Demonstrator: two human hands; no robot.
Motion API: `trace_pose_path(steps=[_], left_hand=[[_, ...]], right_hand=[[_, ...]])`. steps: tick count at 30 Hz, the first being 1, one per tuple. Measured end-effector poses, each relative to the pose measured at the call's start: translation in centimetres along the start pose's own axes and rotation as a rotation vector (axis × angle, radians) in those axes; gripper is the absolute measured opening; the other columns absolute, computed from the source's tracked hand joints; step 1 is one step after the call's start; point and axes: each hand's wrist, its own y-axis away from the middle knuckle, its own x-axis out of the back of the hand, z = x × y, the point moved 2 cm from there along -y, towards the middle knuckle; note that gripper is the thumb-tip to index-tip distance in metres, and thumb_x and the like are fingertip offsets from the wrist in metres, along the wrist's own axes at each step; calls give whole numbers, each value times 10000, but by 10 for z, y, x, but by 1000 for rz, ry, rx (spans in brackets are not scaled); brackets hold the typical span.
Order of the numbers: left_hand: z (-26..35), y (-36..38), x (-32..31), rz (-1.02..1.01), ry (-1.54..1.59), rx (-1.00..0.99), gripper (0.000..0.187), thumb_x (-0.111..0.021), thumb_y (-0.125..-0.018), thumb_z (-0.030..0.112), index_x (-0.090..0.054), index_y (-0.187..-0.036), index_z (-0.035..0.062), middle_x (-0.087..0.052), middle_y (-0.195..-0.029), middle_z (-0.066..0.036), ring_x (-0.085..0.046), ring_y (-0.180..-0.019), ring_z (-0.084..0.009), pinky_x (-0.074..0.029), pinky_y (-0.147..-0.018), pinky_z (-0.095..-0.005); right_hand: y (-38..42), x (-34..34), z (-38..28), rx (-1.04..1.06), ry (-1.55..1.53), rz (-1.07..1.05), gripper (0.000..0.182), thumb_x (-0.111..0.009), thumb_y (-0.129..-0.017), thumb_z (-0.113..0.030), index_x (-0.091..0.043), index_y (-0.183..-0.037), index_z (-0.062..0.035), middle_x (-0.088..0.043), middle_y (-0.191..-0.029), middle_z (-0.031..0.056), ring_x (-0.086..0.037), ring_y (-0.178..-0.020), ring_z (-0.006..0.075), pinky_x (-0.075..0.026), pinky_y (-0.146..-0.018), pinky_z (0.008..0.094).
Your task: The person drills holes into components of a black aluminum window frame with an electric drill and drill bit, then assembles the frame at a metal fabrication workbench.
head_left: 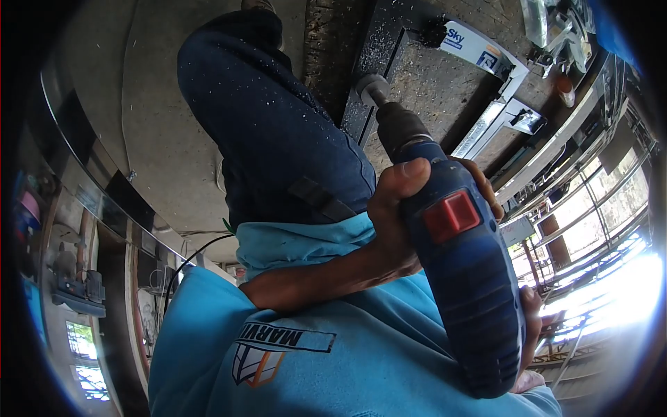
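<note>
I hold a blue power drill [462, 278] with a red switch [451, 215], pointing away from me and downward. My left hand [392, 208] wraps around the front of the drill body, thumb on top. My right hand [531, 323] grips the rear handle, mostly hidden behind the drill, with only fingertips showing. The drill's chuck carries a round hole-saw bit [373, 89] that meets a black metal bar [382, 48] sprinkled with metal shavings. My leg in dark blue trousers [271, 132] is stretched out just left of the bar.
A white and blue box marked "Sky" [472, 45] lies beyond the bar on the dusty concrete floor [160, 125]. Metal rails and frames [556, 167] run along the right. A thin black cable [198, 254] trails on the left near my light blue shirt [333, 354].
</note>
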Motion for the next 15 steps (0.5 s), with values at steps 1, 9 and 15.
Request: trace_pose_path(steps=[1,9,15], left_hand=[[-3,-4,6,-6,-2,-1,726,-540,-707,614,-564,-953,-69,-642,-794,-184,-664,-659,-233,-563,-608,-302],[1,0,3,-62,40,8,668,-549,-742,562,-567,-965,-67,-642,-786,-172,-659,-659,-228,-562,-632,-310],[1,-1,3,-59,6,8,703,-532,-731,596,-569,-963,-66,-643,-794,-177,-660,-661,-229,-559,-626,-311]], right_hand=[[0,0,2,4,2,-5,754,-505,-828,-565,-453,-1234,69,-630,-1058,237,-659,-880,328,-553,-827,413],[1,5,11,-15,-1,-16,748,-500,-831,-562,-453,-1235,67,-629,-1059,237,-658,-884,328,-549,-833,415],[0,18,0,-28,16,-28,744,-496,-834,-560,-454,-1235,65,-629,-1060,237,-656,-887,328,-547,-838,416]])
